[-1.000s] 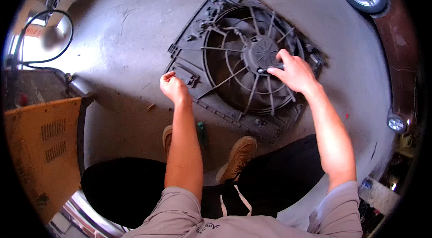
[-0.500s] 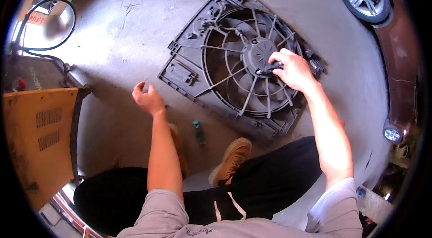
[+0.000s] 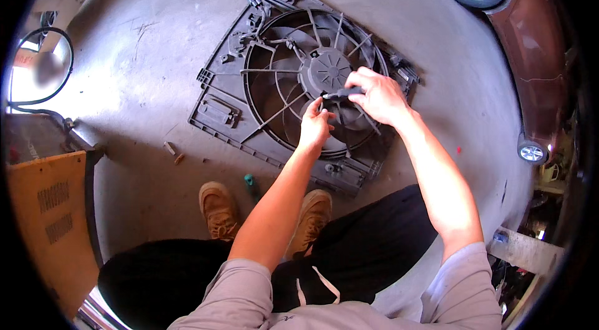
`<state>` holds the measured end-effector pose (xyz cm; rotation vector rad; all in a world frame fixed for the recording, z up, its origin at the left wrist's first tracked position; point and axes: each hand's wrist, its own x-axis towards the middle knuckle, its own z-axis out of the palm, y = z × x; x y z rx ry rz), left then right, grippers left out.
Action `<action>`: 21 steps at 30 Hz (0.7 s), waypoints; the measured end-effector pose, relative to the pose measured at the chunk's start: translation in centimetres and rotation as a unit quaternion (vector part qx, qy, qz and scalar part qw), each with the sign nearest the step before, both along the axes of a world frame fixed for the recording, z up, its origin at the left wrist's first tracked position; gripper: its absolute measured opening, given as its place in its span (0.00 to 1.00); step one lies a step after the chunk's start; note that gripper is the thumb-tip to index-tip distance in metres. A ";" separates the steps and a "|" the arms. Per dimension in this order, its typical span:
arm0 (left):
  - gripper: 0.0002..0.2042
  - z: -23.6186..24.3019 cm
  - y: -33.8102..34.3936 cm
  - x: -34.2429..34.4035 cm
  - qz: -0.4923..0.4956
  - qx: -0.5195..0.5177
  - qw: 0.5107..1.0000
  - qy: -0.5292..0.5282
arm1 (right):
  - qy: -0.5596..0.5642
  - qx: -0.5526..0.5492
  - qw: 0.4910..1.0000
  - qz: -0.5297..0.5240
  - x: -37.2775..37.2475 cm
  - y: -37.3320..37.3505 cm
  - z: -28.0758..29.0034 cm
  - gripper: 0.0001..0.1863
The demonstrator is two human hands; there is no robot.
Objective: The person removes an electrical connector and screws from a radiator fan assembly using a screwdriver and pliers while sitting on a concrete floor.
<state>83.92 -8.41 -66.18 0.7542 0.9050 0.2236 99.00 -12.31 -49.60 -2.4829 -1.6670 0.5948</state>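
Note:
A large black radiator fan with its shroud (image 3: pixel 215 74) lies flat on the floor in front of me, its round motor hub (image 3: pixel 329 69) in the middle. My right hand (image 3: pixel 379 98) grips a short black-handled tool (image 3: pixel 347 93) with a small bright tip, held just over the hub's near edge. At that tip, my left hand (image 3: pixel 316 127) has its thumb and index finger drawn together. Whatever they pinch is too small to make out. My fingers hide part of the fan's blades and ribs.
A green-topped small object (image 3: pixel 251 184) lies by my brown shoes (image 3: pixel 218 208). Little scraps (image 3: pixel 173 152) are on the floor to the left. An orange metal cabinet (image 3: pixel 50 217) stands at left, below a black hose loop (image 3: pixel 70 58). A brown car (image 3: pixel 530 49) is at right.
My left hand has come rightward from beside the shroud to the tool's tip. The tool now points left across the hub's edge. The whole view has shifted, placing the fan further left.

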 end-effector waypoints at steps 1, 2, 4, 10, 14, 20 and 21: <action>0.27 0.2 0.0 0.3 -0.006 0.010 1.000 0.006 | 0.025 0.040 0.997 0.055 0.2 -0.5 -0.3 0.10; 0.27 0.5 0.0 0.6 -0.012 0.020 1.000 0.012 | 0.044 0.021 0.998 0.039 0.4 -0.8 -0.6 0.14; 0.27 0.2 0.0 1.2 -0.002 0.033 0.999 0.017 | -0.015 0.023 1.000 0.001 -0.2 -0.6 -0.3 0.16; 0.23 -2.8 0.3 1.7 -0.024 0.386 0.907 0.168 | 0.014 0.025 0.999 -0.019 0.2 -0.1 -0.6 0.16; 0.19 -1.7 0.4 1.8 -0.023 0.452 0.867 0.206 | 0.039 0.054 0.997 -0.033 0.5 -1.0 -0.1 0.15; 0.15 -0.5 0.5 2.3 -0.080 0.482 0.834 0.256 | 0.043 0.066 0.996 -0.042 0.9 -1.5 0.8 0.16; 0.15 -0.5 0.6 2.5 -0.083 0.498 0.823 0.260 | 0.042 0.070 0.996 -0.048 0.9 -1.6 1.0 0.16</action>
